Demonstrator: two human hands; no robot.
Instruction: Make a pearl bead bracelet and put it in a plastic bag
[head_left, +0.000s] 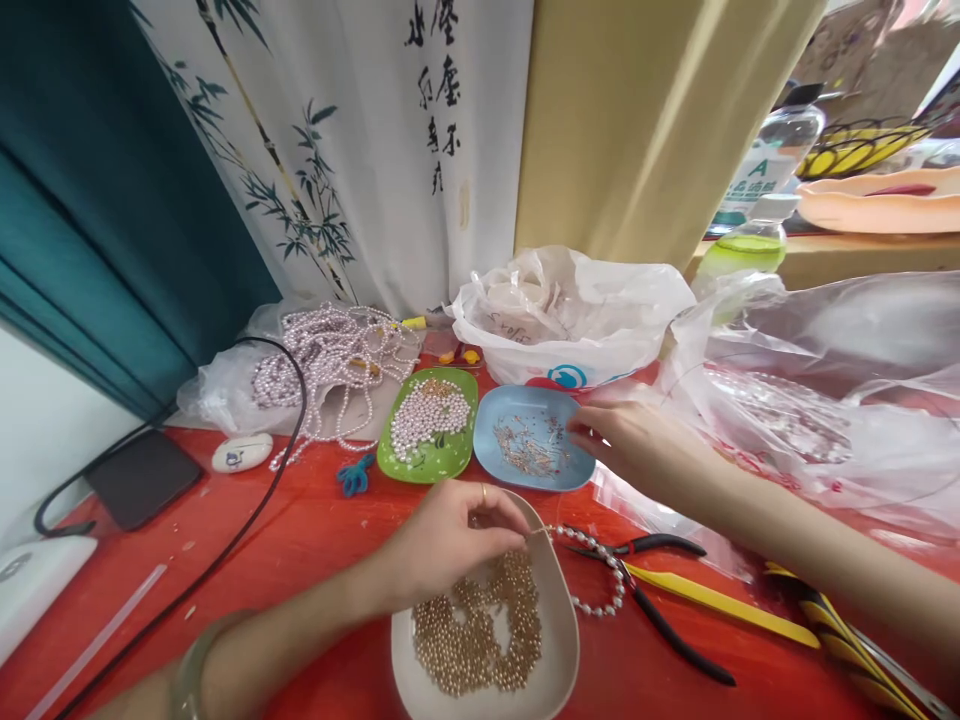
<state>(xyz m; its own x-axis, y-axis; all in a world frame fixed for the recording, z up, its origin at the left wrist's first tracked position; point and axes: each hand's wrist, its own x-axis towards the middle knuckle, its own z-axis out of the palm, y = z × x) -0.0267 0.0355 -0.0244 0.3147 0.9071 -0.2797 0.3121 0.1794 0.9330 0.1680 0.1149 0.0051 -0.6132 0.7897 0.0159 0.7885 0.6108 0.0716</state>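
The pearl strand (600, 575) lies curled right of the beige dish (559, 640) of gold beads, one end pinched in the left hand (450, 545), so beading looks underway. The right hand (626, 440) reaches far over the blue dish (510, 410) of metal pins, fingertips closing; whether it grasps one is unclear.

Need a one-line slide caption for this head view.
Left hand holds pearl strand over beige bead dish; right hand reaches into blue pin dish.
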